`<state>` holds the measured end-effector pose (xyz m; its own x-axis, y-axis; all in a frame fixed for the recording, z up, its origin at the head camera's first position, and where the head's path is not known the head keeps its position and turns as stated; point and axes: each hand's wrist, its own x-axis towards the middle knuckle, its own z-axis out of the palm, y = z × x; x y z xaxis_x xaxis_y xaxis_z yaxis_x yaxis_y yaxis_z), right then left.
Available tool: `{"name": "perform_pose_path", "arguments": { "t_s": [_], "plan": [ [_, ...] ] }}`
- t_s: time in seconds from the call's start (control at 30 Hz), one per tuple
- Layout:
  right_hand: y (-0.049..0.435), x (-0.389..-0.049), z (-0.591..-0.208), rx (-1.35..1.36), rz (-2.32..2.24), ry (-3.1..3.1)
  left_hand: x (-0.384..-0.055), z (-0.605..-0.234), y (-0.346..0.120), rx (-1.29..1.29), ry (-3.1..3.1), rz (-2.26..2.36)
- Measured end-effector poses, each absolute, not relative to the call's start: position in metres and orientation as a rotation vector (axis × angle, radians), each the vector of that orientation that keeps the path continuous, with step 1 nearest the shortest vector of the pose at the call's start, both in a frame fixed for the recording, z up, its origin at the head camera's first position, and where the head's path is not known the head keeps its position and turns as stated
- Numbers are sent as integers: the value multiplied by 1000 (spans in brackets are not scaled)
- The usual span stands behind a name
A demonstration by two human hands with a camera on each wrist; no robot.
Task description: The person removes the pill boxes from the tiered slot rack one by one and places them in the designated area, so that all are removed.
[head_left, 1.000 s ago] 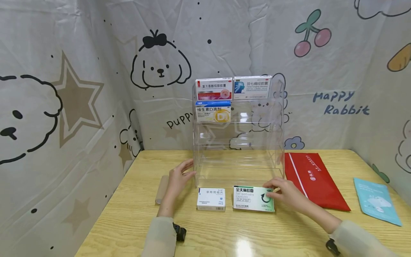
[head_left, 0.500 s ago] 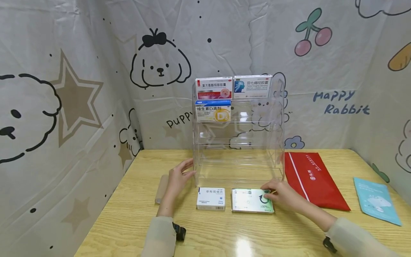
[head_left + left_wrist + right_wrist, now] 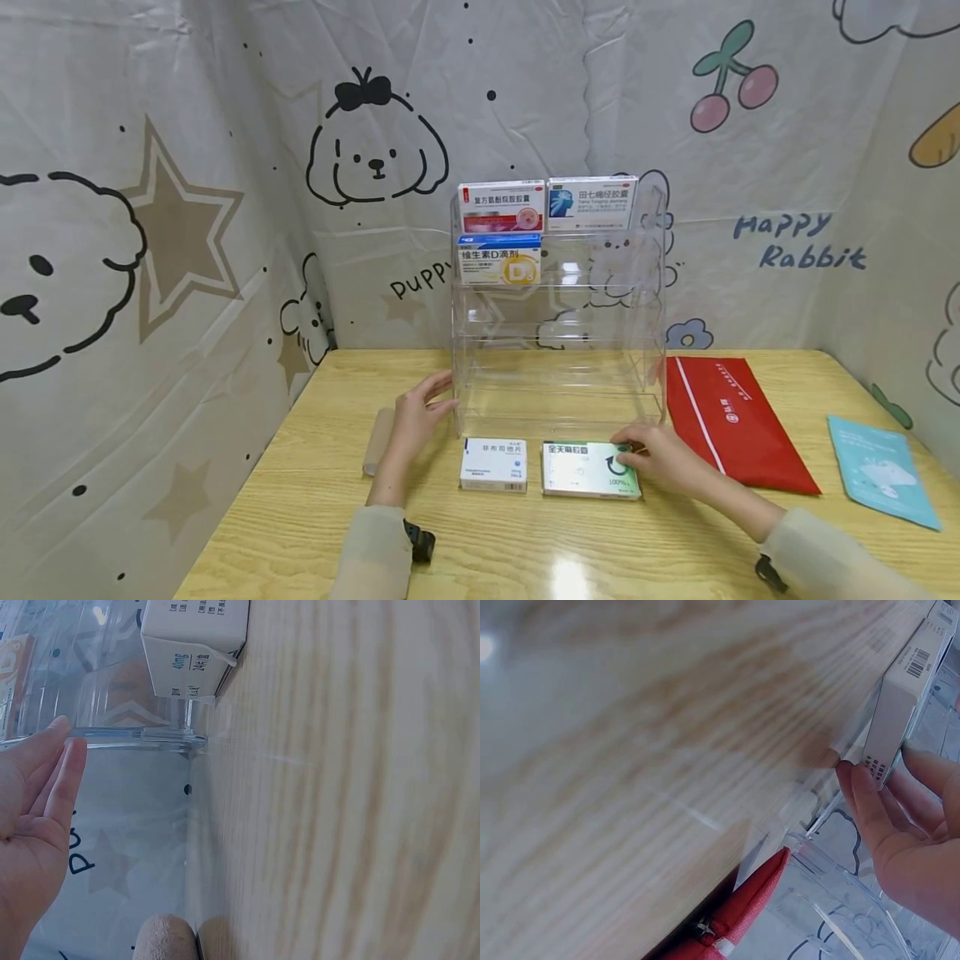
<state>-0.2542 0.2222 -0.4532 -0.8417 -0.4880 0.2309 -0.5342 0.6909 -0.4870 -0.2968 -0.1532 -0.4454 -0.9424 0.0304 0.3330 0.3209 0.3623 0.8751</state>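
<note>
In the head view my left hand [image 3: 416,417] touches the left side of a clear acrylic tiered rack [image 3: 558,404], fingers fairly straight. The left wrist view shows its fingertips [image 3: 73,750] right at the rack's side panel. My right hand [image 3: 660,454] pinches the right end of a white and green medicine box [image 3: 581,471], in front of the rack. In the right wrist view, thumb and fingers lie on opposite faces of that box [image 3: 900,705]. A smaller white medicine box [image 3: 492,464] lies to its left on the table.
Upper tiers of the rack hold a red and white box [image 3: 501,207], a white box with a blue picture [image 3: 592,204] and a blue and yellow box [image 3: 499,261]. A beige cylinder [image 3: 378,442] lies left; a red pouch [image 3: 738,425] and a blue packet [image 3: 883,471] lie right.
My right hand has shifted slightly left and toward me with the white and green box, which now lies flatter and carries more glare. My left hand has stayed at the rack.
</note>
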Motion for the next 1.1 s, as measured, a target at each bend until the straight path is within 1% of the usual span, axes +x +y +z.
{"name": "perform_pose_path", "arguments": {
  "t_s": [0.2,0.53,0.77,0.83,0.93,1.1],
  "plan": [
    [220,-256,-457,887,851,-2797,-298,-447,-154,-295,-2369,-1616],
    [220,-255,-455,866,898,-2828,-296,-446,-154,-292,-2377,-1593],
    [219,-251,-449,758,920,-2830,-295,-444,-153,-288,-2378,-1613],
    [220,-250,-445,752,891,-2792,-295,-444,-153,-294,-2374,-1616],
    [219,-252,-440,815,823,-2660,-295,-444,-154,-305,-2368,-1612],
    [216,-263,-424,881,748,-2418,-296,-446,-154,-313,-2366,-1618]
  ]
}}
